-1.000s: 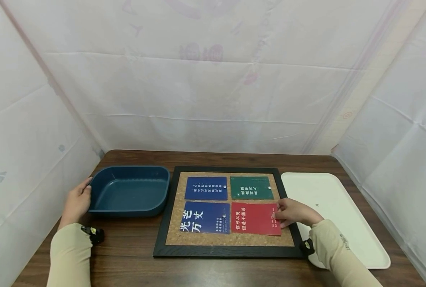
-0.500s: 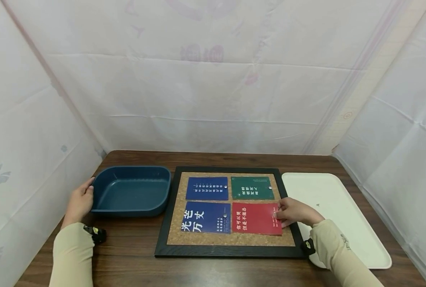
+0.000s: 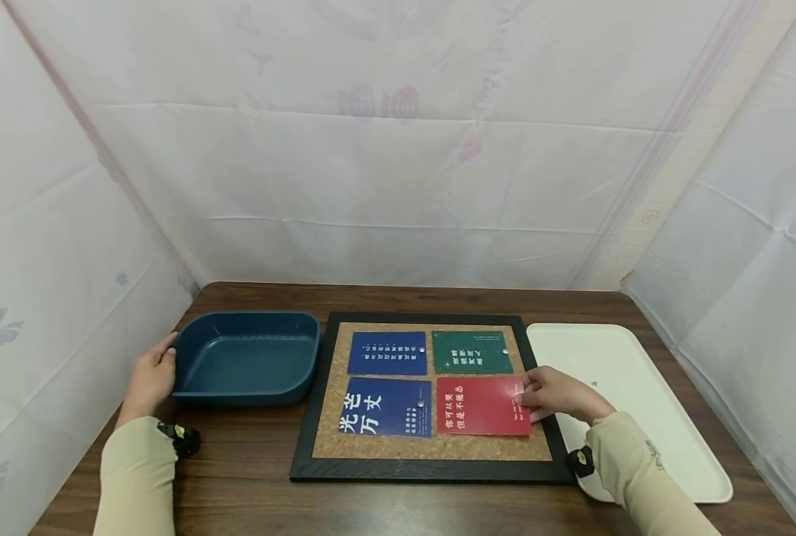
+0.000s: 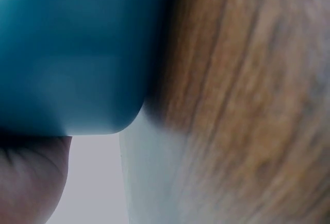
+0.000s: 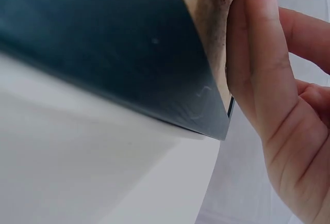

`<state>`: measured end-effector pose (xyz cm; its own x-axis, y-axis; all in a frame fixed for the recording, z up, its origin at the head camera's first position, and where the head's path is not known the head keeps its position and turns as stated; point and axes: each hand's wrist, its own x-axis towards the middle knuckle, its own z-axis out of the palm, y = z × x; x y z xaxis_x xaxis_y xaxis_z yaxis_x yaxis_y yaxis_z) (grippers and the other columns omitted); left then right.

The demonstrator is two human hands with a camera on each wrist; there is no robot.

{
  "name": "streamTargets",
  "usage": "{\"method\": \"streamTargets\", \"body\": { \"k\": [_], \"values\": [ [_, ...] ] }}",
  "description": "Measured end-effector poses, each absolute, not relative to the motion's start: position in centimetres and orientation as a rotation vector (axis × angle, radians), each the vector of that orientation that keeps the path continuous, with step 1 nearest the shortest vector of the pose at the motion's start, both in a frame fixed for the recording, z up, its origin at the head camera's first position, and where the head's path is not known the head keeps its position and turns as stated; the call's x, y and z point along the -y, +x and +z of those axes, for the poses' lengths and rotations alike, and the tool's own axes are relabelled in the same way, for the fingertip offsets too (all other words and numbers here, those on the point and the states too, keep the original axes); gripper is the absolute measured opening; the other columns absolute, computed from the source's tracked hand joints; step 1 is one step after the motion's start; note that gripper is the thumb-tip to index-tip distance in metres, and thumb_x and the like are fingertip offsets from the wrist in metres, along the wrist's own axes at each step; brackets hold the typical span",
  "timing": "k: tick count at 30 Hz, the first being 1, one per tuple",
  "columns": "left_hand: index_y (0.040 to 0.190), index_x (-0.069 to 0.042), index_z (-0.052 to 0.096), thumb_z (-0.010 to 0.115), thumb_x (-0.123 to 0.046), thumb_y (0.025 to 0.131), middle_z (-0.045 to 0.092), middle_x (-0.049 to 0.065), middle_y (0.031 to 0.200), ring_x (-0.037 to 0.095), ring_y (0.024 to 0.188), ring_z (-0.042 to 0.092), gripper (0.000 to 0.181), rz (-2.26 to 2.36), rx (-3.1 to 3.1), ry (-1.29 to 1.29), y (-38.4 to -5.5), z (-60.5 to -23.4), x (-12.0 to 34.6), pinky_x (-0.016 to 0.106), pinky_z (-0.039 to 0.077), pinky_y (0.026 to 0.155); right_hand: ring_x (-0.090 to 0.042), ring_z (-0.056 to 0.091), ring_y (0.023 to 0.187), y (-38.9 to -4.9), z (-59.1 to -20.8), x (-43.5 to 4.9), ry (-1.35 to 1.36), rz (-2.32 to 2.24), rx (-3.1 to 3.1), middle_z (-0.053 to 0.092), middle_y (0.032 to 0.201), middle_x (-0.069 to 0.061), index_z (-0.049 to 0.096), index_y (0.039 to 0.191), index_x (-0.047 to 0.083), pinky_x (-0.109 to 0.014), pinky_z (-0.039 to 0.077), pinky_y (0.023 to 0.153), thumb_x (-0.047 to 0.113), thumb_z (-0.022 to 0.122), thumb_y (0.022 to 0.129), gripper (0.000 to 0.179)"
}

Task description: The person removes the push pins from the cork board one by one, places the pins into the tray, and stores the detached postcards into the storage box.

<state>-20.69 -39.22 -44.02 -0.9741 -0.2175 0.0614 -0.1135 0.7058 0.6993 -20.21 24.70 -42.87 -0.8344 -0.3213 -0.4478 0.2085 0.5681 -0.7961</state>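
My right hand (image 3: 560,394) pinches the right edge of a red card (image 3: 483,406) with white characters, over the lower right of a cork board (image 3: 431,447). A blue card (image 3: 387,406) with large white characters lies left of it, and a second blue card and a green card (image 3: 473,351) lie above, each with a small pin at its right side. On the left, my left hand (image 3: 150,376) holds the left rim of a deep blue rectangular tub (image 3: 243,399). The left wrist view shows part of that hand against the tub's wall (image 4: 77,69); its fingers are mostly hidden.
The board's black frame (image 3: 431,470) nearly touches the tub on its left. A white tray (image 3: 645,417) sits to its right, partly under my right forearm. All stand on a dark wooden table (image 3: 237,476), with white sheeting (image 3: 398,193) hanging behind and at both sides.
The red card has shifted slightly to the right and up, along with my right hand. My left hand and the tub keep their place.
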Motion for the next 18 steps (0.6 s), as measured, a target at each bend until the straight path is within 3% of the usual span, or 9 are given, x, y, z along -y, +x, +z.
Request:
{"method": "streamTargets", "body": {
  "k": [18],
  "values": [
    [0.151, 0.003, 0.021, 0.019, -0.023, 0.106, 0.019, 0.038, 0.148, 0.058, 0.136, 0.019, 0.052, -1.103, 2.783, 0.283, -20.70, -44.09, 39.27, 0.068, 0.020, 0.108, -0.015, 0.067, 0.072, -20.76, -41.85, -24.96, -0.201, -1.283, -2.200, 0.067, 0.087, -0.011, 0.054, 0.111, -0.014, -0.033, 0.060, 0.066, 0.003, 0.056, 0.093, 0.025]
  ]
}}
